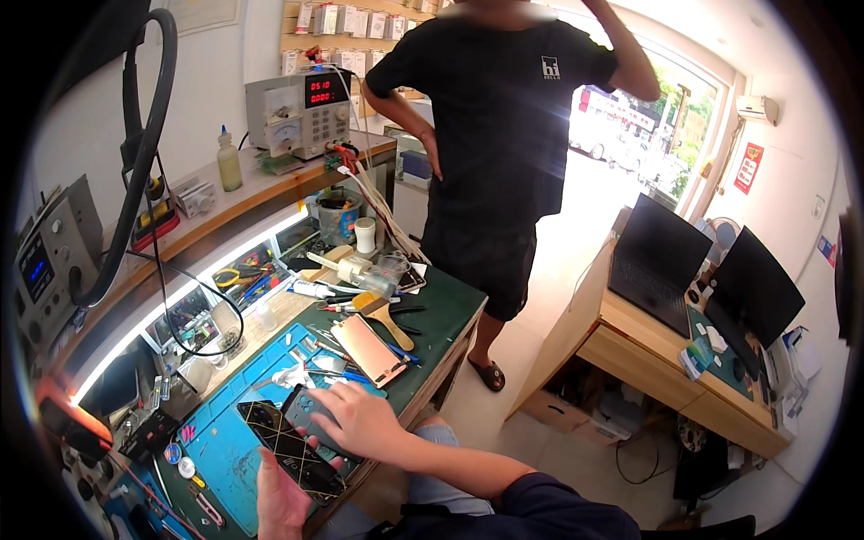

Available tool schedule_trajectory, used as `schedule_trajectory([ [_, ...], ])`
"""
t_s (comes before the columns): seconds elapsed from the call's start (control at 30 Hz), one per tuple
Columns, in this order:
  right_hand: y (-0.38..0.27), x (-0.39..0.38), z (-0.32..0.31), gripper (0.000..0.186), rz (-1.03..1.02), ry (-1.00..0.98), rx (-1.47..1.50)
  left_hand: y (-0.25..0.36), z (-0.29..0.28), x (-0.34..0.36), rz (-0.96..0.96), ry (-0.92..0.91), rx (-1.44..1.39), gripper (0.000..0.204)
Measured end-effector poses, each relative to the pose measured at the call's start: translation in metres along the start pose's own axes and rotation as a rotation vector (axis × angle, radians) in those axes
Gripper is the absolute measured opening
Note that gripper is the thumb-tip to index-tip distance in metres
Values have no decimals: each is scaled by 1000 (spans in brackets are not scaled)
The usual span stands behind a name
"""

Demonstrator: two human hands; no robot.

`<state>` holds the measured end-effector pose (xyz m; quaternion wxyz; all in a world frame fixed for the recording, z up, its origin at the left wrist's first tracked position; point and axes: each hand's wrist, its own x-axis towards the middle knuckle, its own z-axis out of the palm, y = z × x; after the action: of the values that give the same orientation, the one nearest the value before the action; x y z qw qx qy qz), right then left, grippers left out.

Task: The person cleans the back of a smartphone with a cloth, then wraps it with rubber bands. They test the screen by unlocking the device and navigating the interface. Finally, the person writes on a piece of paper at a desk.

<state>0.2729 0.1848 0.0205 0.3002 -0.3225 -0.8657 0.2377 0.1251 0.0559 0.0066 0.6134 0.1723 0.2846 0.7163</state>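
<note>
My left hand (281, 495) grips a black phone (290, 453) with thin gold lines across its face, held tilted over the front edge of the bench. Right beside it is a dark grey phone case (309, 416) with round openings near its top. My right hand (360, 421) lies over this case with the fingers bent onto it; its palm side is hidden. Both pieces are close together, and I cannot tell whether they touch. Beneath them lies a blue repair mat (234, 450). A rose-gold phone panel (369, 349) rests farther back on the mat's right side.
Tweezers, pens and a wooden-handled brush (389, 324) crowd the bench behind. A utility knife (207, 507) lies at left. A power supply (301, 112) stands on the shelf, and a black cable (166, 99) hangs at left. A person (495, 126) stands across the bench; a desk (643, 346) holds a laptop.
</note>
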Motion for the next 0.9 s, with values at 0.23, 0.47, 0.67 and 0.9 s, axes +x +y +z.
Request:
schedule_trajectory([
  [0.23,-3,-13,5,85,47,-279,-579,5,-36,-11,-101,-134,-425,84],
  [0.47,0,2,2,85,169,-273,-214,12,-46,-23,-111,-452,-547,107],
  [0.67,19,5,10,46,148,-299,26,15,-42,-23,-63,-395,-319,103],
  [0.9,-34,-23,-18,58,-93,-320,392,0,-15,-21,64,105,229,76],
])
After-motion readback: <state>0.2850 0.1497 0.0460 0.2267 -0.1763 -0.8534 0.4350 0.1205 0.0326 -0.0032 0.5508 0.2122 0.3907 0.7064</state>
